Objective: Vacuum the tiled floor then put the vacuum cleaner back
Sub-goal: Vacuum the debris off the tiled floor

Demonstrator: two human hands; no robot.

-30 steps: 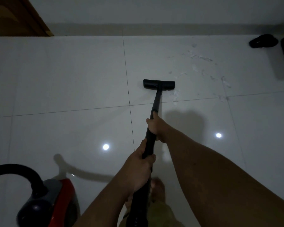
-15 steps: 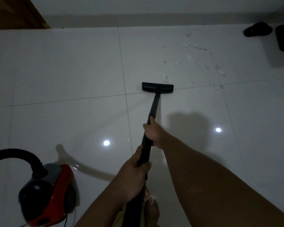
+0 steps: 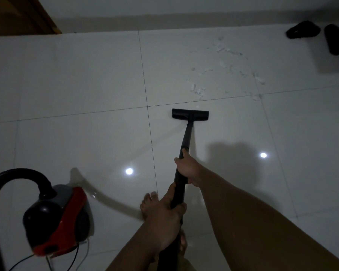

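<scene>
Gripping a long black vacuum wand point(image 3: 185, 145), the right hand point(image 3: 187, 169) and, lower down, the left hand point(image 3: 164, 218) wrap their fingers tightly around it. Its flat black floor head point(image 3: 190, 115) sits mid-frame on glossy white tiles point(image 3: 86, 79), just below scattered pale debris point(image 3: 221, 71). A red-and-black canister vacuum point(image 3: 59, 220) rests lower left.

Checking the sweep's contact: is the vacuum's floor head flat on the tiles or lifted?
Flat, apparently: the floor head sits level on the tile, no gap visible beneath.
</scene>
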